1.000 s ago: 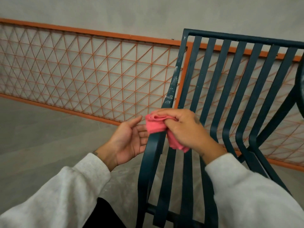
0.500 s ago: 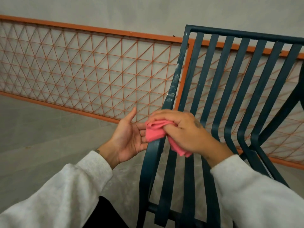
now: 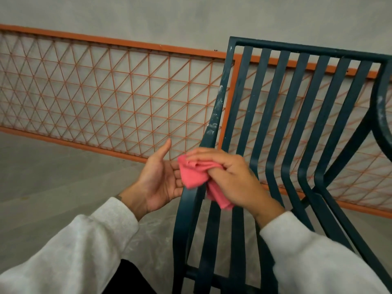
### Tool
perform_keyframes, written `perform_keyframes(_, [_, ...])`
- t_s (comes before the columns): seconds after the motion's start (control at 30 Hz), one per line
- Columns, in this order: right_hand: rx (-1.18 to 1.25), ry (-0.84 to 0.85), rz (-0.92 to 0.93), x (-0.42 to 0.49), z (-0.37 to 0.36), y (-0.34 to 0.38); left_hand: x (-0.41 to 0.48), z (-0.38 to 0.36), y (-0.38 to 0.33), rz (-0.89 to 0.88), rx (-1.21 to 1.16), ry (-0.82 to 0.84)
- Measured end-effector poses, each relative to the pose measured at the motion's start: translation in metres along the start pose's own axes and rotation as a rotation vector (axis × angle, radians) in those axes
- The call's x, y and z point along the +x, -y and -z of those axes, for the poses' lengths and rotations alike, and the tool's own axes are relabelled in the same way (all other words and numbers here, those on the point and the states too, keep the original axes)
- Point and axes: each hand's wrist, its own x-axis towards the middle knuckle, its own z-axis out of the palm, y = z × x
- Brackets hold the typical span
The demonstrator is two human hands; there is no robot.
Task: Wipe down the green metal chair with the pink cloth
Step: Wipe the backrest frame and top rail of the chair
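Note:
The dark green metal chair [image 3: 273, 115] with long slats fills the right half of the view. White smudges mark its left outer bar above my hands. My right hand [image 3: 229, 177] grips the bunched pink cloth [image 3: 193, 175] and presses it onto that left bar, at the bend between back and seat. My left hand [image 3: 159, 179] is held open, palm up and thumb raised, just left of the bar, with its fingertips reaching behind the cloth.
An orange metal lattice panel [image 3: 106, 96] leans along the grey wall behind the chair. Grey concrete floor [image 3: 42, 187] lies to the left. A curved dark chair armrest [image 3: 379, 102] shows at the right edge.
My hands and the cloth stay at about the same spot on the left bar. The camera has shifted slightly, bringing the chair's top rail lower in view.

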Motion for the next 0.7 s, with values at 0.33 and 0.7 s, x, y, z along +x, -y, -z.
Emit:
perform_keyframes(0.33, [0.012, 0.024, -0.060, -0.004, 0.000, 0.003, 0.008, -0.003, -0.007, 0.015, 0.075, -0.038])
perform_keyframes(0.7, [0.189, -0.380, -0.228, 0.027, 0.058, -0.008, 0.022, -0.032, -0.038, -0.074, 0.468, -0.136])
